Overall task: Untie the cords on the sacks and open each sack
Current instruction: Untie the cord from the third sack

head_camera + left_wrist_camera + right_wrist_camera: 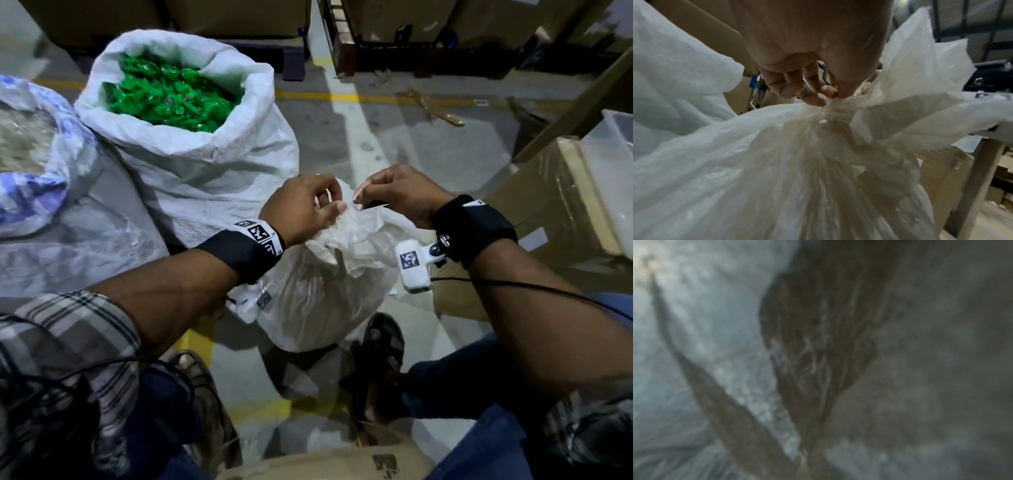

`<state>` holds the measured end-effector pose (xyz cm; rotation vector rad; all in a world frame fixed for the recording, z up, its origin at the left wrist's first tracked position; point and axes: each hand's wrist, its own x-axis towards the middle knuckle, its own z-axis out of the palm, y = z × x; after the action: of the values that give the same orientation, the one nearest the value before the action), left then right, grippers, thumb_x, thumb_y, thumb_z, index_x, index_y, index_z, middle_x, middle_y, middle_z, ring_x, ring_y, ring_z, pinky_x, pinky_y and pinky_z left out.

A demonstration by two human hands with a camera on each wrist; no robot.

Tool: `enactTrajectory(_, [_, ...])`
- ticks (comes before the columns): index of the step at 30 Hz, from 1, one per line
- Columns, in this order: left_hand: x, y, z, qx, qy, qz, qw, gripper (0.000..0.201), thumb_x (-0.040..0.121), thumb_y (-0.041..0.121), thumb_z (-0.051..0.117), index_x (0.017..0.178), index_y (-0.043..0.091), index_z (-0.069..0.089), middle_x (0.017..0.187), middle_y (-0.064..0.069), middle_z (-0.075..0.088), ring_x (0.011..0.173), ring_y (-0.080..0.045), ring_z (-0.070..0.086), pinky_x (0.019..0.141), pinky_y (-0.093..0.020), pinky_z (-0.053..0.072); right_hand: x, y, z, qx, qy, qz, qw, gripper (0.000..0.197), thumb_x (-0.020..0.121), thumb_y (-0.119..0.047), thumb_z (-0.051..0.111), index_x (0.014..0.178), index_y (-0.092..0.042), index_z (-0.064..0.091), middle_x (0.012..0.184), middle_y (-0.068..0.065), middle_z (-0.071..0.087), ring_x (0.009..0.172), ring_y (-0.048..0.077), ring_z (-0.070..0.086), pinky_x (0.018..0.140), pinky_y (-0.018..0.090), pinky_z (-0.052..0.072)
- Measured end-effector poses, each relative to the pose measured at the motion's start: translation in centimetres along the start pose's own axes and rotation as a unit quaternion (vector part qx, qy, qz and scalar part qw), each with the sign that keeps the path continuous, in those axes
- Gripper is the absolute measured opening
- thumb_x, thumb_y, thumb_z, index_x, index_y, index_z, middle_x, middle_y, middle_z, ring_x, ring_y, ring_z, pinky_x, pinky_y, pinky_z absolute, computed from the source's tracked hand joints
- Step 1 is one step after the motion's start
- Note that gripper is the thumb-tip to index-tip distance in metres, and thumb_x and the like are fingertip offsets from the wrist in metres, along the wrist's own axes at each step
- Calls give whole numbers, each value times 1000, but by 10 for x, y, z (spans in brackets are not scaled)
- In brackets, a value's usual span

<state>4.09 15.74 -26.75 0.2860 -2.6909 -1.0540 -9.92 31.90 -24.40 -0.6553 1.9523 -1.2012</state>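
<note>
A small white sack stands on the floor between my feet, its neck bunched and tied. My left hand pinches the tied neck with thumb and fingertips. My right hand pinches a thin white cord end at the same neck, just right of the left hand. The left wrist view shows the knot wound tight, with the sack's mouth flaring above it. The right wrist view is dark and blurred, showing only creased sack cloth.
A large white sack of green pieces stands open behind on the left. Another open, blue-printed sack is at the far left. Cardboard boxes stand on the right, with pallets and boxes at the back. Yellow floor lines cross the grey floor.
</note>
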Motion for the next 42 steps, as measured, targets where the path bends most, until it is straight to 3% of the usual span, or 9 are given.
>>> enactTrajectory(8, [8, -23, -20, 140, 21, -32, 989, 10, 93, 37, 53, 97, 29, 56, 97, 8, 67, 92, -24, 61, 77, -40, 52, -8, -11, -12, 19, 23, 15, 999, 18, 85, 1, 62, 72, -5, 74, 89, 18, 69, 81, 25, 62, 76, 32, 52])
enactTrajectory(13, [17, -6, -24, 31, -18, 50, 998, 18, 91, 39, 67, 109, 35, 68, 92, 17, 66, 74, 6, 52, 74, -27, 48, -10, -21, -7, 23, 33, 10, 999, 13, 88, -1, 60, 85, 7, 70, 71, 10, 65, 65, 18, 56, 63, 28, 45])
enactTrajectory(20, [26, -4, -37, 71, 16, 47, 996, 18, 86, 47, 72, 94, 32, 79, 86, 10, 72, 74, -12, 60, 72, -36, 53, -16, -30, -10, 20, 25, 18, 999, 15, 83, -2, 63, 72, -4, 73, 80, 14, 65, 67, 16, 59, 61, 23, 50])
enactTrajectory(24, [27, -24, -56, 71, 53, -27, 996, 18, 87, 39, 75, 95, 24, 81, 91, 2, 76, 85, -18, 69, 79, -33, 54, -20, -32, -23, 46, 68, 12, 997, 15, 82, 1, 61, 76, 14, 63, 72, 17, 57, 65, 21, 55, 64, 29, 46])
enactTrajectory(27, [27, -42, -71, 51, 54, -126, 989, 18, 87, 35, 75, 90, 18, 80, 87, -4, 77, 88, -22, 71, 86, -35, 56, -25, -36, -34, 121, 82, 3, 989, 28, 91, 1, 57, 64, -3, 65, 60, 9, 58, 52, 16, 57, 47, 25, 52])
enactTrajectory(31, [33, -29, -67, -43, 42, -199, 978, 14, 84, 25, 74, 95, 17, 70, 97, -2, 75, 93, -20, 70, 94, -38, 55, -25, -51, -34, 150, 79, -25, 985, 16, 93, -4, 53, 81, -5, 64, 75, 9, 60, 67, 20, 55, 58, 28, 48])
enactTrajectory(34, [39, -4, -64, -116, 61, -154, 979, 76, 79, 8, 74, 146, 15, 40, 137, -10, 53, 118, -24, 58, 89, -31, 50, -28, -66, -34, 130, 98, -72, 984, 17, 95, -5, 55, 83, -14, 63, 79, 3, 59, 64, 13, 55, 62, 27, 41])
enactTrajectory(37, [40, 13, -70, -89, 16, -7, 996, 104, 74, 8, 82, 157, 26, 22, 153, -7, 37, 136, -17, 43, 104, -29, 43, -34, -81, -34, 141, 111, -112, 977, 16, 100, -8, 53, 87, -16, 57, 81, 4, 63, 65, 17, 59, 55, 26, 44])
enactTrajectory(42, [32, 44, -61, -270, -94, 50, 957, 23, 97, 18, 65, 119, 18, 72, 104, 17, 75, 93, 7, 65, 78, -12, 49, -44, -104, -24, 182, 160, -200, 949, 7, 101, -13, 56, 95, -14, 54, 69, 5, 55, 50, 15, 44, 49, 24, 35])
